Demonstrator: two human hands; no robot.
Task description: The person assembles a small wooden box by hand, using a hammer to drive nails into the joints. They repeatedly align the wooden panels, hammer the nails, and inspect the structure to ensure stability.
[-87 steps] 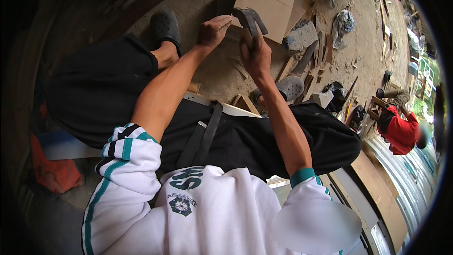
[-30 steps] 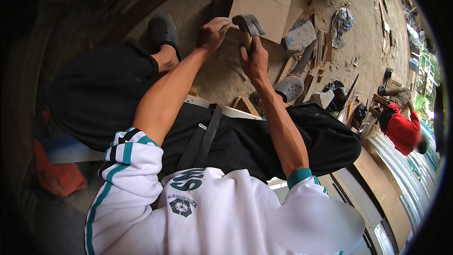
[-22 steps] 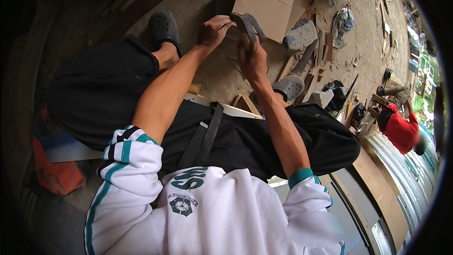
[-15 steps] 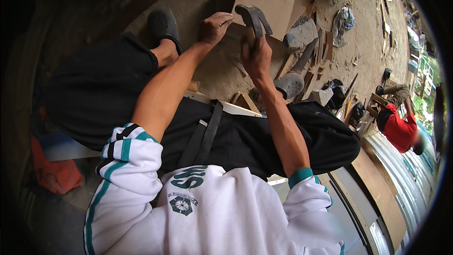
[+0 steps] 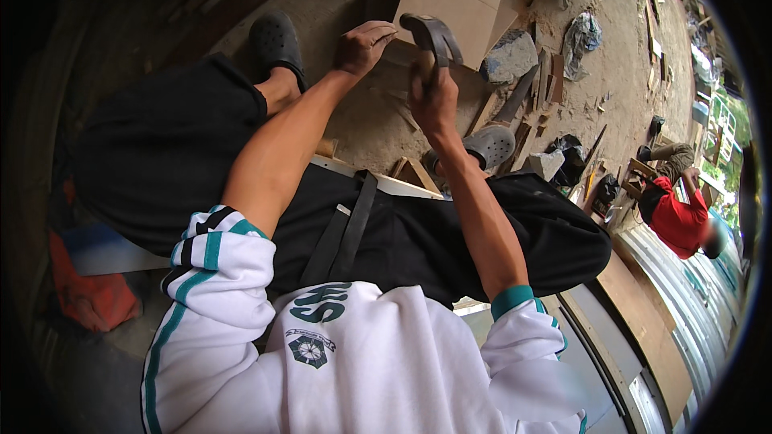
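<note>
A box of thin light-brown board stands on the ground in front of me, between my feet. My left hand is closed at the box's near left corner, thumb and fingertips pinched together. Whatever the pinch holds, if anything, is too small to see. In my right hand is a claw hammer, gripped by its wooden handle. Its dark metal head is over the box's near edge, close to my left fingertips, and hides part of the board. Whether the head touches the board I cannot tell.
Beside the box on the right lie a grey block, a handsaw and several wood scraps. A crumpled plastic bag is farther right. My feet wear grey clogs. Another person in a red top sits at the far right.
The hammer and my right hand have shifted very slightly down and left, and the hammer head has tilted a little. My left hand keeps its pinch at the box's corner.
</note>
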